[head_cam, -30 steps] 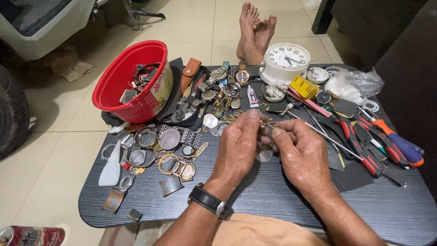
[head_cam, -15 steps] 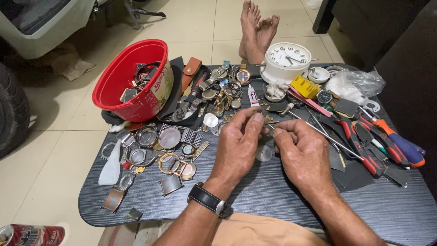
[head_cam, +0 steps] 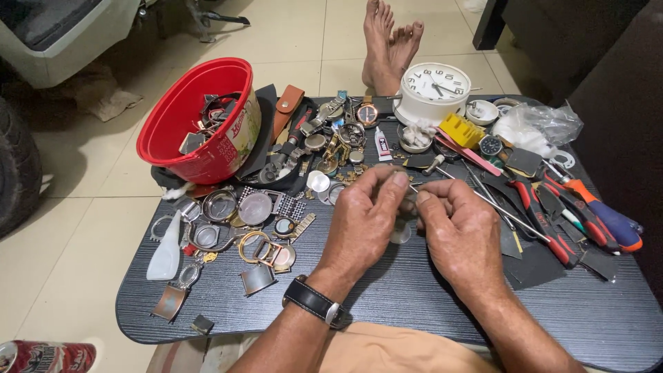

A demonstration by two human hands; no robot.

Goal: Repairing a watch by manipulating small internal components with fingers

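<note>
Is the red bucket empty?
No, the red bucket lies tipped on its side on the table with watch parts showing inside it.

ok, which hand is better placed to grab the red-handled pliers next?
Right hand, probably. The red-handled pliers lie on its side of the dark wood-grain table, close to its knuckles. The left hand would have to cross over. Both hands are pinching something small between them, so the right must let go first.

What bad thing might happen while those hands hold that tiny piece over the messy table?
The tiny part pinched between the left hand and right hand might slip and vanish among the loose watch cases. A wrist could also nudge the red-handled pliers close beside the right hand.
</note>
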